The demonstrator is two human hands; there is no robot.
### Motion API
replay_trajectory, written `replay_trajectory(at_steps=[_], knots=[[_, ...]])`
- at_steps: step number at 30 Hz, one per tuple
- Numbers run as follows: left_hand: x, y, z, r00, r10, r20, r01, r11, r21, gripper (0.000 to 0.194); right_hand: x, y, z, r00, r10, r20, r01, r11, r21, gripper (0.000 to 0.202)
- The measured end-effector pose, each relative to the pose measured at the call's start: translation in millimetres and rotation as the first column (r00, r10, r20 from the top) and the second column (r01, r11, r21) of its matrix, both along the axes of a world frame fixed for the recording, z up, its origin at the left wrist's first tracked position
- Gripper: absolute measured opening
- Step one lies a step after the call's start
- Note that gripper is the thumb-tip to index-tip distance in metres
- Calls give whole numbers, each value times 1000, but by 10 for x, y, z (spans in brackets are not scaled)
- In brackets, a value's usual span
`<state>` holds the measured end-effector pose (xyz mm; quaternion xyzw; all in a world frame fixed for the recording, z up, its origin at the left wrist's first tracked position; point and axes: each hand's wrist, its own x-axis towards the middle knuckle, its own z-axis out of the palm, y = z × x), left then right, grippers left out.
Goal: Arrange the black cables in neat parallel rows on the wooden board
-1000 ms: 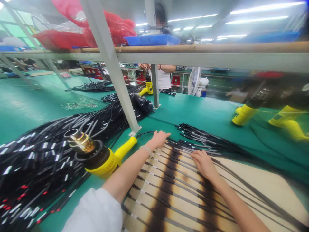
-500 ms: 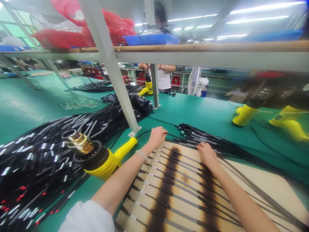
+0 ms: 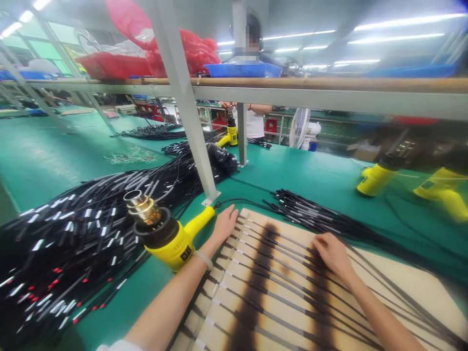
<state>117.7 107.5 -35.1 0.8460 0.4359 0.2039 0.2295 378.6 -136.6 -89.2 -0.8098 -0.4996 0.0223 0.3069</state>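
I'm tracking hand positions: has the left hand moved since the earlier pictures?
Yes: judged against the near metal post, the left hand has shifted leftward and closer to the wearer.

1. At 6 o'clock the bottom edge cuts off the board (image 3: pixel 417 280) and several dark cables (image 3: pixel 285 287) lying across it.
2. At 4 o'clock the fingertips of the right hand (image 3: pixel 333 252) bend under, out of sight; whether they grip a cable cannot be told.
3. Just below centre, toward 6 o'clock, the left hand (image 3: pixel 224 224) hides its own palm; its white sleeve (image 3: pixel 122 346) is cropped at 7 o'clock.
4. At 8 o'clock the left edge crops the cable heap (image 3: pixel 84 234).
5. At 3 o'clock two yellow heat guns (image 3: pixel 378 179) blur, the outer one cut by the right edge.
6. At 1 o'clock a post (image 3: pixel 242 131) partly hides a co-worker (image 3: pixel 256 124).
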Motion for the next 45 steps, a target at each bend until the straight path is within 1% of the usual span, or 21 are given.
replay_trajectory(at_steps=[3, 6, 10, 13, 19, 25, 30, 35, 42, 45], knots=[[-81, 16, -78, 1000, 2, 26, 2, 988, -156, 54, -11, -192, 31, 995, 55, -86, -56, 998, -14, 32], [-105, 2, -101, 997, -27, 75, 46, 965, -258, 61, -11, -286, 62, 980, 132, -151, -138, 990, -28, 34], [-119, -33, -117, 989, -74, 132, 114, 937, -330, 60, 12, -296, 72, 967, 217, -133, -227, 972, -64, 31], [-133, -53, -128, 984, -97, 150, 146, 921, -362, 58, 29, -265, 51, 966, 227, -122, -238, 967, -87, 32], [-146, -63, -174, 980, -113, 165, 170, 907, -386, 60, 70, -198, -43, 975, 207, -84, -213, 974, -72, 34], [-149, -71, -227, 978, -99, 185, 166, 904, -393, 64, 108, -179, -101, 974, 206, -94, -211, 976, -50, 34], [-159, -102, -187, 975, -95, 200, 170, 901, -400, 63, 97, -182, -107, 975, 184, -124, -187, 982, -16, 34], [-155, -136, -163, 975, -93, 201, 169, 898, -407, 65, 99, -179, -97, 974, 174, -146, -177, 984, -13, 37], [-155, -128, -214, 977, -110, 182, 175, 902, -396, 67, 115, -188, -62, 967, 155, -201, -163, 986, -21, 41], [-153, -120, -240, 979, -106, 173, 168, 904, -394, 69, 129, -193, -72, 966, 107, -236, -116, 993, -25, 45]])
